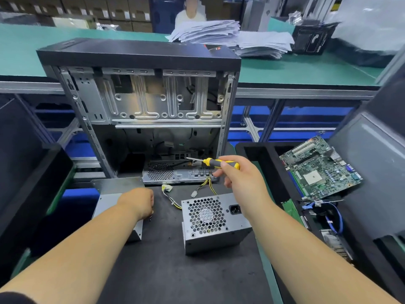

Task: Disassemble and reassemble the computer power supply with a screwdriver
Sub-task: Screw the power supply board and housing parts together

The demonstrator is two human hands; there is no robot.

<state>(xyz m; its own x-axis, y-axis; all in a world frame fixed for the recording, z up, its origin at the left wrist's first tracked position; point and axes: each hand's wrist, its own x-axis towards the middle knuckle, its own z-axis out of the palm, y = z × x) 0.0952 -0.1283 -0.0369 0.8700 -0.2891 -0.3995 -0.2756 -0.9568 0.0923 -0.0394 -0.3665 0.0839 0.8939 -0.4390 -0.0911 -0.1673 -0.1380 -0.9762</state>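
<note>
We have the grey perforated metal power supply (215, 222) out on the black desk (162, 270), its cover (119, 194) off. Our right hand (238, 181) grips the yellow-black screwdriver (215, 163); our left hand (140, 201) pinches something tiny, likely a screw. Reassembly remains.

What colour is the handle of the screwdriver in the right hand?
The screwdriver handle is yellow and black, gripped by the right hand; head view.

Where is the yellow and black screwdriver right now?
The yellow and black screwdriver is in the right hand, held above the grey metal power supply box, tip pointing left.
</note>
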